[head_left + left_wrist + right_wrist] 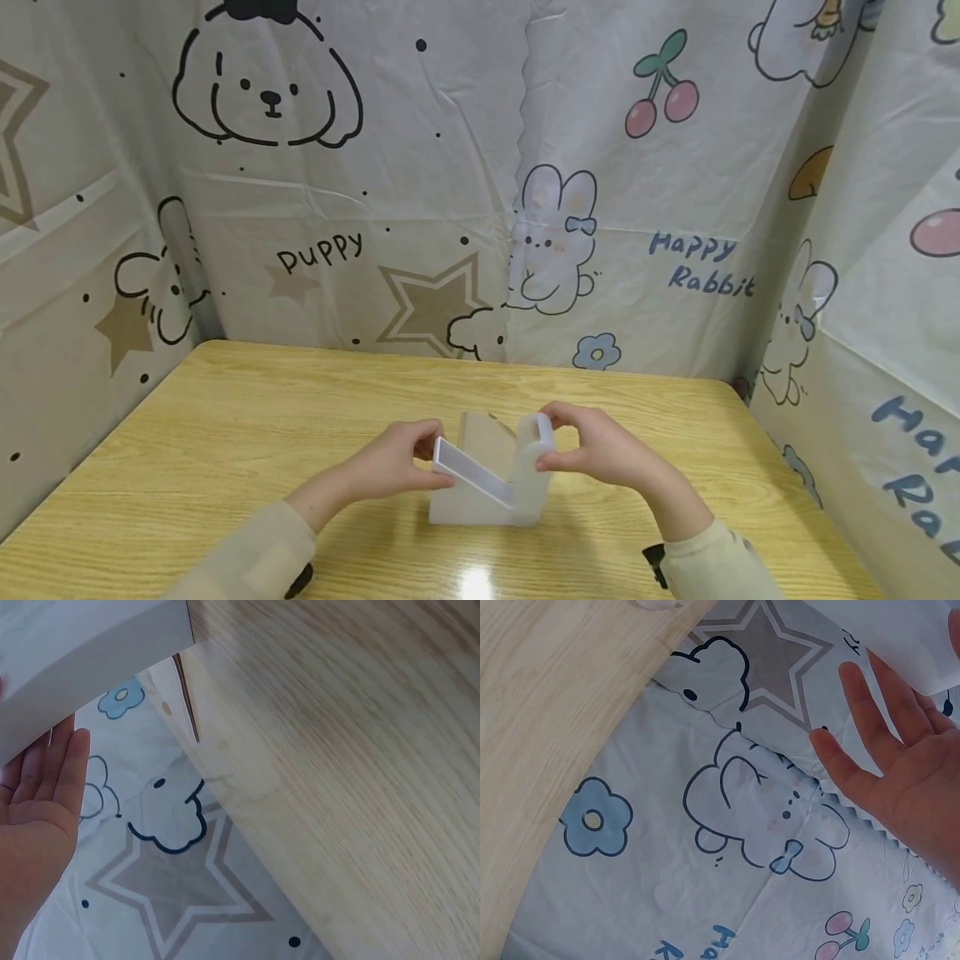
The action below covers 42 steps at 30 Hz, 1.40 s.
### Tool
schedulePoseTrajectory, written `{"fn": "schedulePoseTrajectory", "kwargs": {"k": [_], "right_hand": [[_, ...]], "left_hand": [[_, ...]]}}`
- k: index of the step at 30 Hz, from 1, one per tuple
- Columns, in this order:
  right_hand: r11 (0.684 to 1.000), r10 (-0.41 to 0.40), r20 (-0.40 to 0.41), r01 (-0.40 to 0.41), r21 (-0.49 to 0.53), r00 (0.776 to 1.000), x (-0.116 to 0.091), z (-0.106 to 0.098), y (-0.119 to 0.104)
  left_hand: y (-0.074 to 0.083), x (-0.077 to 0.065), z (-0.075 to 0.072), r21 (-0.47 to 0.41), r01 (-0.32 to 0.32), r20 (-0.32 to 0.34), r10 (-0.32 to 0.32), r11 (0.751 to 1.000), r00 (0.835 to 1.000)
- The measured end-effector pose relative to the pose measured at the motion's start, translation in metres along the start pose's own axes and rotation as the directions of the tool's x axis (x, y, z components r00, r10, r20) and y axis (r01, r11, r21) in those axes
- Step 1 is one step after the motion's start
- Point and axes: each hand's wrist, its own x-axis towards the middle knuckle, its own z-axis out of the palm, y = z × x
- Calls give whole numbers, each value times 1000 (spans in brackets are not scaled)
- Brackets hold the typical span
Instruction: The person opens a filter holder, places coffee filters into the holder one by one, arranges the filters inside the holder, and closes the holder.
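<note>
Thumbs and fingers partly curled, a person's left hand [392,465] and right hand [600,446] grip opposite ends of a white holder [476,504], on or just above the desk [262,433], which is unclear; a tan piece [483,442] shows just behind, before a cartoon-printed curtain [405,183].

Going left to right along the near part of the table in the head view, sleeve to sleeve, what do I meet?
Left sleeve → left hand → white container → right hand → right sleeve.
</note>
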Motion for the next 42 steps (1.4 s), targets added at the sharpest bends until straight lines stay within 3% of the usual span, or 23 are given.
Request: {"fn": "schedulePoseTrajectory", "kwargs": {"k": [7, 16, 25, 33, 42], "right_hand": [[1000, -7, -2, 7, 15, 1000, 3, 4, -1], [999, 30, 1, -30, 26, 1000, 5, 7, -3], [1000, 17, -8, -17, 11, 1000, 7, 6, -2], [1000, 23, -11, -23, 19, 1000, 8, 7, -2], [999, 31, -4, -31, 18, 999, 10, 9, -1]], "left_hand": [[-3, -4, -7, 18, -12, 6, 12, 1000, 1000], [-6, -6, -15, 20, 4, 8, -4, 1000, 1000], [-8, -10, -25, 3, 33, 28, -33, 999, 999], [-9, -6, -25, 43, 32, 71, -35, 999, 997], [-11, -7, -27, -6, 67, 101, -66, 998, 993]]}}
